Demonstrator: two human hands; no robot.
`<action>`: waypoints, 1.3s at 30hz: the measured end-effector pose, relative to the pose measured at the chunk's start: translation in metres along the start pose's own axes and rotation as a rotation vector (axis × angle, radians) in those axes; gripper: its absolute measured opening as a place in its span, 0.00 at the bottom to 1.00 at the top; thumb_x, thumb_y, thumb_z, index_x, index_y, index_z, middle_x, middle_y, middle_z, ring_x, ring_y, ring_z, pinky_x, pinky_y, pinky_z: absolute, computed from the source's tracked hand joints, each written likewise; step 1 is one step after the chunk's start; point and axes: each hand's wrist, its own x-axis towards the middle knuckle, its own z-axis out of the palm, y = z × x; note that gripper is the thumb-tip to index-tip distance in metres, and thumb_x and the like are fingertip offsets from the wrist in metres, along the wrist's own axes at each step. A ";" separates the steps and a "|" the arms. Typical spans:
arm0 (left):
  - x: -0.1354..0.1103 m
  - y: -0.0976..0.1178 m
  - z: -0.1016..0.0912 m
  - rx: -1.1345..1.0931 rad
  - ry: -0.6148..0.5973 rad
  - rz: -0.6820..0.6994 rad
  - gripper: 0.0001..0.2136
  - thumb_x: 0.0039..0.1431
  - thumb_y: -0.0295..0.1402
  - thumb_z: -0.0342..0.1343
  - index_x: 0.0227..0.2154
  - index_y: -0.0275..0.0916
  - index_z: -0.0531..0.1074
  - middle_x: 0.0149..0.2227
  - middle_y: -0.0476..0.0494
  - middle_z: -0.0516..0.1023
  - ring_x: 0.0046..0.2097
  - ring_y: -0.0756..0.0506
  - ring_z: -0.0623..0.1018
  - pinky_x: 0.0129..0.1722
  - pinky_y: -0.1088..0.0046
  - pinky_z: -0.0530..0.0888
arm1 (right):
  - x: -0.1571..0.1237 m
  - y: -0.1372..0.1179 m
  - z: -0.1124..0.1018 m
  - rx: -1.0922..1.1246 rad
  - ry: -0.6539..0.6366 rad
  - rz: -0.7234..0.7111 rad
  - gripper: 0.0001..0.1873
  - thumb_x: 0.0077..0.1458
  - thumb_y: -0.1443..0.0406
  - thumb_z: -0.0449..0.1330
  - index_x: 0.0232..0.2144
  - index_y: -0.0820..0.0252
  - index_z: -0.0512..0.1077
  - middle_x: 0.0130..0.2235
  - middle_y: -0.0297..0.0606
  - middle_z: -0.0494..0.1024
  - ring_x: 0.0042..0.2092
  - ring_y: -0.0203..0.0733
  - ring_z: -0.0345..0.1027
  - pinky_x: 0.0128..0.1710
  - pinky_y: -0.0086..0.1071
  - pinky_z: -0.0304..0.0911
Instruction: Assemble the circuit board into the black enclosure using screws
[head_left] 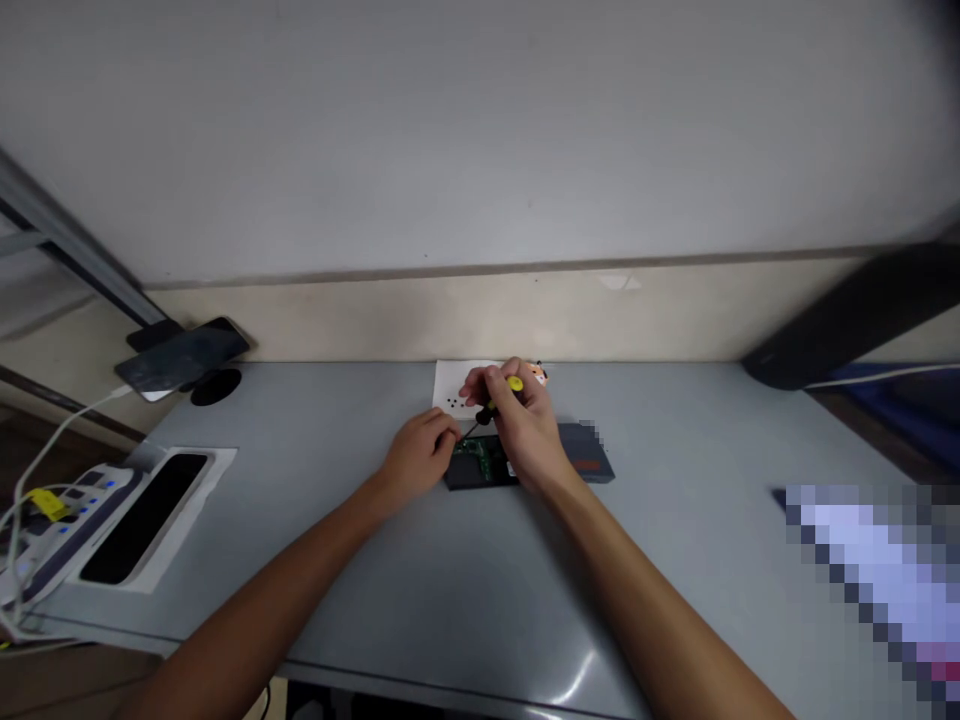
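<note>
My right hand is closed around a screwdriver with a yellow and black handle. Its thin shaft slants down and left to the upper left part of an opened dark device, where a green circuit board shows. At the device's left edge, my left hand has its fingers bent together near the screwdriver's tip. Whether those fingers pinch anything small is hidden. Behind the hands lies a white paper with several small dark screws on it. My right hand covers the middle of the device.
A grey panel with an orange mark lies at the right of the device. On the left are a phone on a stand, another phone on white paper and a power strip. A black cylinder leans at the right; a blurred-out screen is nearer.
</note>
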 end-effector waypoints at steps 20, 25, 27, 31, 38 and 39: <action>-0.001 0.000 0.001 0.003 0.005 -0.009 0.10 0.63 0.23 0.48 0.33 0.40 0.74 0.37 0.47 0.76 0.41 0.46 0.76 0.44 0.69 0.72 | -0.003 0.002 0.000 0.127 -0.040 0.061 0.18 0.60 0.51 0.63 0.32 0.52 0.61 0.28 0.29 0.70 0.31 0.37 0.65 0.34 0.33 0.62; -0.001 -0.001 0.001 0.017 -0.004 -0.007 0.11 0.64 0.24 0.47 0.32 0.40 0.73 0.36 0.47 0.75 0.40 0.47 0.75 0.43 0.70 0.71 | -0.001 -0.003 0.001 0.106 -0.080 0.065 0.20 0.63 0.44 0.54 0.35 0.52 0.64 0.25 0.29 0.60 0.27 0.38 0.56 0.29 0.33 0.57; -0.001 -0.001 0.001 0.020 -0.003 -0.008 0.10 0.64 0.24 0.47 0.31 0.40 0.72 0.35 0.47 0.75 0.39 0.47 0.75 0.42 0.71 0.71 | 0.000 -0.008 0.000 0.117 -0.114 0.082 0.22 0.66 0.44 0.47 0.39 0.52 0.69 0.28 0.33 0.63 0.31 0.40 0.59 0.34 0.35 0.61; -0.001 -0.001 0.001 0.008 0.006 0.003 0.10 0.63 0.24 0.47 0.31 0.40 0.72 0.35 0.48 0.75 0.39 0.47 0.75 0.41 0.71 0.71 | 0.001 -0.015 -0.006 0.121 -0.191 0.114 0.18 0.67 0.51 0.50 0.38 0.54 0.73 0.33 0.37 0.68 0.37 0.41 0.64 0.40 0.36 0.63; 0.000 -0.003 0.001 -0.011 -0.005 0.006 0.11 0.64 0.24 0.47 0.33 0.40 0.73 0.37 0.47 0.76 0.40 0.47 0.75 0.43 0.71 0.71 | -0.001 -0.013 -0.007 0.101 -0.137 0.090 0.12 0.58 0.58 0.65 0.32 0.54 0.65 0.41 0.35 0.74 0.41 0.39 0.69 0.43 0.34 0.64; 0.000 -0.003 0.001 -0.009 -0.004 0.005 0.11 0.64 0.24 0.47 0.33 0.40 0.73 0.37 0.47 0.76 0.41 0.46 0.76 0.44 0.71 0.71 | -0.002 -0.013 -0.006 0.122 -0.131 0.097 0.14 0.57 0.60 0.66 0.31 0.54 0.63 0.42 0.34 0.74 0.41 0.39 0.70 0.43 0.34 0.64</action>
